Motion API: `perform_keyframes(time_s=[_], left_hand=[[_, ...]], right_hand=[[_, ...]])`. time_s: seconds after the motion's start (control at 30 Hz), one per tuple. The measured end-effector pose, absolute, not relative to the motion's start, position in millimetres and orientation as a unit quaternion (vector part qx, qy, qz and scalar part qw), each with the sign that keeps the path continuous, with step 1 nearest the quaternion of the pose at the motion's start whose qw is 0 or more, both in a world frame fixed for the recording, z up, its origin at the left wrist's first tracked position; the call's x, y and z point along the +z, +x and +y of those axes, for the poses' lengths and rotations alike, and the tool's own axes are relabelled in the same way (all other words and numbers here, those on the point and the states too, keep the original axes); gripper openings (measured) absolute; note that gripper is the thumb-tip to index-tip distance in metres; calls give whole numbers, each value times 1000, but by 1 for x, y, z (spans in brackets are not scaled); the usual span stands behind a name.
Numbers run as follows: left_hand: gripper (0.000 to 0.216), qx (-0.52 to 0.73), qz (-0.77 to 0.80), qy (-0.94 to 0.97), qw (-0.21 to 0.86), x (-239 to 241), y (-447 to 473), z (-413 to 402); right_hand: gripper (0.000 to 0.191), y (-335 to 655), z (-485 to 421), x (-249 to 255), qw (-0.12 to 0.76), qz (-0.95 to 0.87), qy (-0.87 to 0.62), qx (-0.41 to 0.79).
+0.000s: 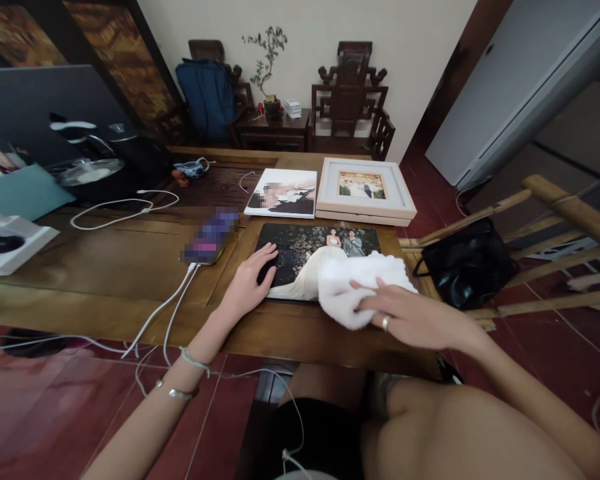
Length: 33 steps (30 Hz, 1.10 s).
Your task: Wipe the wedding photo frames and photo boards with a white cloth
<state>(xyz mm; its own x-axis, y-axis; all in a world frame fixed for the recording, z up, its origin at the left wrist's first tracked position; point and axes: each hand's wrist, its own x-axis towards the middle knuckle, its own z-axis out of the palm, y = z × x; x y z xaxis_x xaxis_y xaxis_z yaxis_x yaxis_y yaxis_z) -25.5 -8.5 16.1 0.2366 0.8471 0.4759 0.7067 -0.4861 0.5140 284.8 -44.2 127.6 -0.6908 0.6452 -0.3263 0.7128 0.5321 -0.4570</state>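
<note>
A dark photo print [300, 250] of a couple lies flat on the wooden table [115, 267] in front of me. My left hand [250, 280] rests on its near left corner, fingers spread and flat. My right hand [405, 313], with a ring on one finger, presses a white cloth [355, 283] down onto the print's right half; the fingers lie stretched over the cloth. The cloth hides the print's lower right part.
Behind the print lie another photo panel [283, 193] and a white framed photo [364, 190]. A phone [211, 237] on a white cable sits to the left. A black bag [465, 267] hangs on bamboo poles at the right. Kettles and a box stand at the far left.
</note>
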Motion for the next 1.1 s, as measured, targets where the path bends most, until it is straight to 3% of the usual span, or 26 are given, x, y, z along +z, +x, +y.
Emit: perform_keyframes(time_s=[0.27,0.4,0.53,0.77,0.93,1.1], left_hand=[[33,363,496,783,94,15,-27,-8],[33,362,496,784,93,15,-27,-8],[33,367,495,782,92,16,-26,-8],[34,372,493,781,91,14,-25,-8],[33,372,494,781,91,15,-25,-8],[33,369,495,781,96,16,-25,-8]], right_hand=[[45,272,56,113,-30,878,423,-221],[46,266,61,95,-57,880,433,-189],[44,267,22,89,-28,891,412,-190],[36,279,-60,124,76,881,359,-299],[36,279,-60,125,73,878,368,-299],[43,287,2,119,25,865,432,-255]])
